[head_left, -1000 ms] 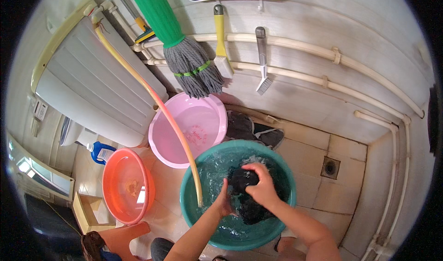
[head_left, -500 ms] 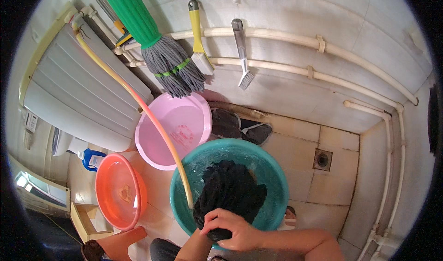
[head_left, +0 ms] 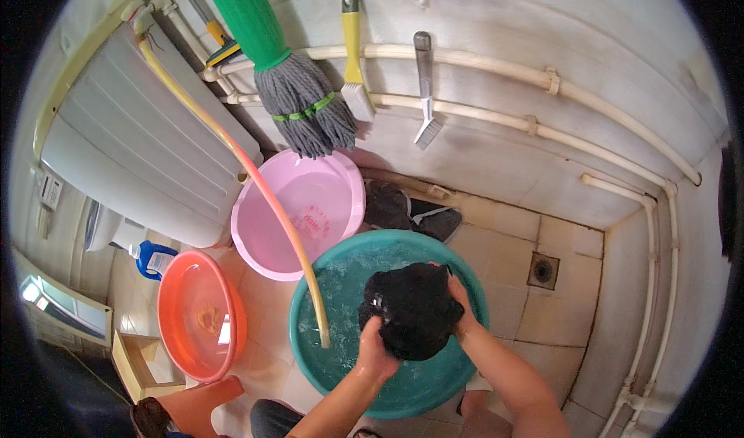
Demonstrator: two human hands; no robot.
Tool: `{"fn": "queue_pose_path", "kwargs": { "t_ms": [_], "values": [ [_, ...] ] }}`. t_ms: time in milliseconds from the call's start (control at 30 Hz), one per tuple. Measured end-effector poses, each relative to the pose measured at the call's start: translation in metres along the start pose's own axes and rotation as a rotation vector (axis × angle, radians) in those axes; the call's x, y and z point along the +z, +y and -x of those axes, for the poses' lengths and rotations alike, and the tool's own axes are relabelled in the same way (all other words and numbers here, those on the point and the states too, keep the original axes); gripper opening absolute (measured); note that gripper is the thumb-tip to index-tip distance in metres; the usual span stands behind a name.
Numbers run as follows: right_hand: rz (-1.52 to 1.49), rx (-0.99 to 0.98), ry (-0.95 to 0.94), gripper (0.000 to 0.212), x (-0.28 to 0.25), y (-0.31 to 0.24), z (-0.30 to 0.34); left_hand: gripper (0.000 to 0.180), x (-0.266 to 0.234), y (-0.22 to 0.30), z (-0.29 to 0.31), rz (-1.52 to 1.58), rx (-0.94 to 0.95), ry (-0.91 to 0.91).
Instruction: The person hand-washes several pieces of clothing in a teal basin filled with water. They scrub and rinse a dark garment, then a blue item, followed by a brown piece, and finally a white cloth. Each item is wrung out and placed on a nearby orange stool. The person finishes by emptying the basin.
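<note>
A bunched wad of wet black cloth point(head_left: 411, 310) is gathered between my two hands over the teal basin point(head_left: 310, 360). My left hand point(head_left: 377, 351) grips its near left side, thumb on top. On the right side, my right hand point(head_left: 463, 306) is closed round the cloth, with most fingers hidden behind it. What kind of garment it is, I cannot tell. Water with some froth point(head_left: 345, 283) lies in the basin. A yellow and orange hose point(head_left: 267, 209) hangs across, its end over the basin's left part.
A pink basin point(head_left: 248, 236) stands behind, and an orange basin point(head_left: 240, 314) at the left beside a blue bottle point(head_left: 153, 260). A grey mop point(head_left: 306, 108) and two brushes hang on the wall. Dark shoes point(head_left: 418, 213) lie behind the basin; a floor drain point(head_left: 544, 270) is at right.
My hands have moved apart to opposite sides of the black cloth, which is now a rounder bundle rather than spread out. The view has shifted slightly.
</note>
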State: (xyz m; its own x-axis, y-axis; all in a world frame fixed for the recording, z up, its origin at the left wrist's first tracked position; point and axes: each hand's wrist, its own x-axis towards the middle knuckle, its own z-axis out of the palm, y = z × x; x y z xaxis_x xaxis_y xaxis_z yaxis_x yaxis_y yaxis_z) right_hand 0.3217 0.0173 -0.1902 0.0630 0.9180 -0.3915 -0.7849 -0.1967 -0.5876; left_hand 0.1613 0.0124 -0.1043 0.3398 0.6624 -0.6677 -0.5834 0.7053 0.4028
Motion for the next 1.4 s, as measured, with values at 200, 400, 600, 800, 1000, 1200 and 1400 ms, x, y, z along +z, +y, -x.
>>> {"fn": "queue_pose_path", "kwargs": {
  "t_ms": [200, 400, 600, 800, 1000, 1200, 1400],
  "values": [
    [-0.359, 0.174, -0.409, 0.054, 0.031, 0.011, 0.012, 0.047, 0.018, -0.007, 0.013, 0.139, -0.190, -0.061],
    [-0.317, 0.288, -0.132, 0.057, 0.067, -0.028, 0.018, 0.049, -0.028, -0.006, -0.020, 0.287, -0.238, -0.259],
    [0.161, -0.102, -0.058, 0.048, 0.106, -0.040, 0.017, 0.065, -0.041, 0.017, -0.020, 0.078, -0.110, -0.016],
    [0.707, -0.294, -0.388, 0.057, 0.123, -0.034, 0.032, 0.064, -0.053, 0.022, -0.022, 0.331, -0.074, -0.259],
    [0.390, -0.313, -0.271, 0.047, 0.113, -0.022, 0.024, 0.045, -0.036, 0.039, -0.017, 0.289, 0.083, -0.110],
    [-0.213, 0.239, -0.134, 0.045, 0.113, -0.012, -0.001, 0.038, -0.008, 0.052, -0.009, -0.235, 0.617, 0.111],
    [-0.146, 0.187, -0.291, 0.047, 0.119, 0.012, -0.017, 0.032, -0.002, 0.082, 0.002, -0.913, 0.915, 0.254]
  ]
}}
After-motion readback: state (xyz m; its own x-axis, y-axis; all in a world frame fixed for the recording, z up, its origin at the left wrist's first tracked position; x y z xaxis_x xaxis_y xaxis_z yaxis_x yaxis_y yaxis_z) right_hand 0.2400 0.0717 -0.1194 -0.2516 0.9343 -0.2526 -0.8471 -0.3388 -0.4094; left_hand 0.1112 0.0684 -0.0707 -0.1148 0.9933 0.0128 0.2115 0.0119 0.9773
